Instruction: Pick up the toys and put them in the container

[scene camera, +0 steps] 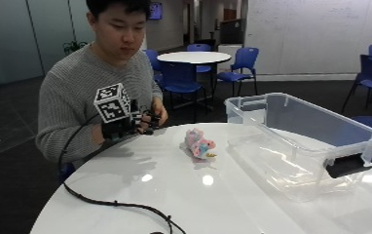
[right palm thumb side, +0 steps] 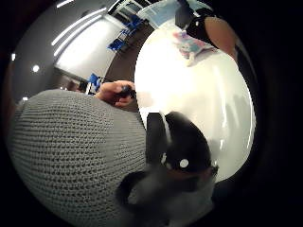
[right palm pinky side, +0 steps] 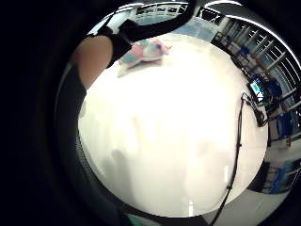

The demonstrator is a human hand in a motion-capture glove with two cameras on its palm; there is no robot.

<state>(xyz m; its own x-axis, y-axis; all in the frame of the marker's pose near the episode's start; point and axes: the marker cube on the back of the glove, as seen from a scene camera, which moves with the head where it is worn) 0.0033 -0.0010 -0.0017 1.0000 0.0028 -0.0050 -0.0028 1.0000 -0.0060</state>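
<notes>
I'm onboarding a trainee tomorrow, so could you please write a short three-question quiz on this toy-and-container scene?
1. True or false: the pastel plush toy already lies inside the clear plastic container.
2. Multiple choice: the gloved right hand is (A) gripping the toy, (B) raised near the person's chest, apart from the toy, (C) inside the container.
3. Fill in: the toy lies on the white round ____, between the hands and the container.

Key
1. False: it lies on the table, beside the container.
2. B.
3. table.
</notes>
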